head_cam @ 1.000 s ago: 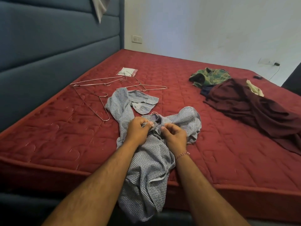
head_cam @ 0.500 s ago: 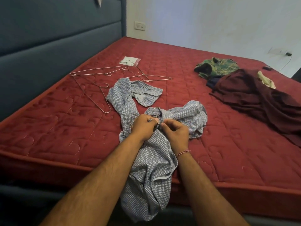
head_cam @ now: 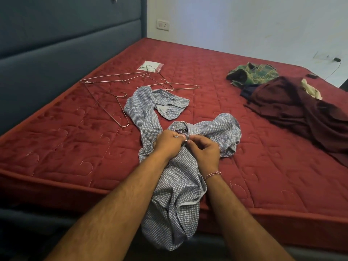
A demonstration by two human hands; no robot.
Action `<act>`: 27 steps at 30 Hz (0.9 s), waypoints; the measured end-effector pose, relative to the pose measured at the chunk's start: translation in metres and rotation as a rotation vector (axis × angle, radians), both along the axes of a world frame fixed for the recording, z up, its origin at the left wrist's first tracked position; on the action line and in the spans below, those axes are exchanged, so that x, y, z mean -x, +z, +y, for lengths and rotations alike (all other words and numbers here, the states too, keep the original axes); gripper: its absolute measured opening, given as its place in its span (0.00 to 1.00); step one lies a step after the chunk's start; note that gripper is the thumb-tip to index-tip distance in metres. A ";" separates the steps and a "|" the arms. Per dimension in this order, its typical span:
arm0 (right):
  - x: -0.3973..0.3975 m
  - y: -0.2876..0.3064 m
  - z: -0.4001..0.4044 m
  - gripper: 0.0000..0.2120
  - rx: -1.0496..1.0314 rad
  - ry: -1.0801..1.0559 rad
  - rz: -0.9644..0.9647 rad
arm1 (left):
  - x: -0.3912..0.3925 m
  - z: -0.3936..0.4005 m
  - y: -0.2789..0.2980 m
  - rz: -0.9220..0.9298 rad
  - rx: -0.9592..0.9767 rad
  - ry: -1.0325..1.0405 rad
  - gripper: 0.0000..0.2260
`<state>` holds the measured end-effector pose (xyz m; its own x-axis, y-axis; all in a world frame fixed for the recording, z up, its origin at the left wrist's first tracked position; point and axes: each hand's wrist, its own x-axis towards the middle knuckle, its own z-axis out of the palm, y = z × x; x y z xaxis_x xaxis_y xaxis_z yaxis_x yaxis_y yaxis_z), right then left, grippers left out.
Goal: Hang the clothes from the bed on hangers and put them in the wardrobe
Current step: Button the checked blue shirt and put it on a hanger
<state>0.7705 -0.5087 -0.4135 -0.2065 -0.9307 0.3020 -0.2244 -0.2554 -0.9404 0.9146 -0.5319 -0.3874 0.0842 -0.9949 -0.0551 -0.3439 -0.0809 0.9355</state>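
Note:
A blue-and-white checked shirt (head_cam: pixel 178 185) lies crumpled over the near edge of the red mattress (head_cam: pixel 66 147), its tail hanging off the front. A wire hanger's hook (head_cam: pixel 182 122) pokes out at the collar. My left hand (head_cam: pixel 168 143) and my right hand (head_cam: pixel 204 150) meet just below the collar, both pinching the shirt's front at a button. Several bare wire hangers (head_cam: pixel 120 87) lie on the mattress to the back left.
A dark maroon garment (head_cam: pixel 293 110) and a green patterned shirt (head_cam: pixel 252 73) are heaped at the right. A small clear packet (head_cam: pixel 150 65) lies beyond the hangers. The blue padded headboard (head_cam: pixel 56 53) runs along the left; a white wall stands behind.
The view has tilted and drawn slightly closer. Both hands stay at the shirt's collar front, their fingers now pressed closer together.

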 end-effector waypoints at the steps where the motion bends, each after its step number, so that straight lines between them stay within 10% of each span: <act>1: -0.002 0.001 0.001 0.06 0.014 -0.005 0.028 | 0.000 0.000 0.001 -0.006 -0.005 0.011 0.16; 12: -0.013 0.014 0.011 0.06 0.066 -0.125 0.369 | 0.002 -0.004 0.005 -0.091 -0.077 0.068 0.21; 27: -0.013 0.018 0.019 0.04 0.003 -0.186 0.278 | 0.011 0.024 0.003 -0.287 0.230 0.072 0.07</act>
<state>0.7839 -0.4899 -0.3954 -0.2815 -0.8839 0.3734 -0.5156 -0.1888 -0.8358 0.9037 -0.5076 -0.3841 0.1339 -0.9696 0.2049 -0.5956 0.0865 0.7986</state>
